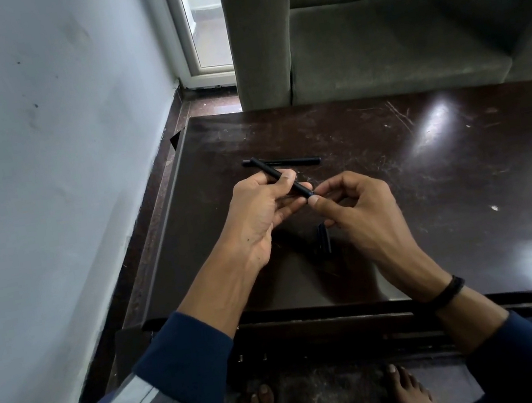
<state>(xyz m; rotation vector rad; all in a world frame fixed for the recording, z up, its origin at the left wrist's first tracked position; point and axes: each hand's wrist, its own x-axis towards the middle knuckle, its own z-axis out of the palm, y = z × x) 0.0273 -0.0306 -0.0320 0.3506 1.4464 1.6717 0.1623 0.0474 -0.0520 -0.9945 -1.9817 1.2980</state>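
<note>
Hands at work over a dark, scratched table (pixel 460 172): the left hand (pixel 260 216) grips a slim black pen (pixel 268 170) partway along its barrel. The thumb presses on top and the fingers curl beneath, so the pen slants in the air from upper left down to the right. The right hand (pixel 359 208) meets it at the lower end, thumb and forefinger closed in a narrow pinch on the pen's tip, the remaining fingers curled loosely toward the palm. A short black piece (pixel 323 239), cap-like, shows just under those curled fingers; whether it is held or lies on the tabletop cannot be told. A second black pen (pixel 293 161) lies flat on the table just beyond the hands, its left end passing behind the raised end of the held pen. A dark band (pixel 447 291) circles the right wrist, and blue sleeves (pixel 185 361) sit pushed up both forearms. A grey sofa (pixel 388 38) stands against the table's far edge; a pale wall (pixel 40 131) runs along the left.
</note>
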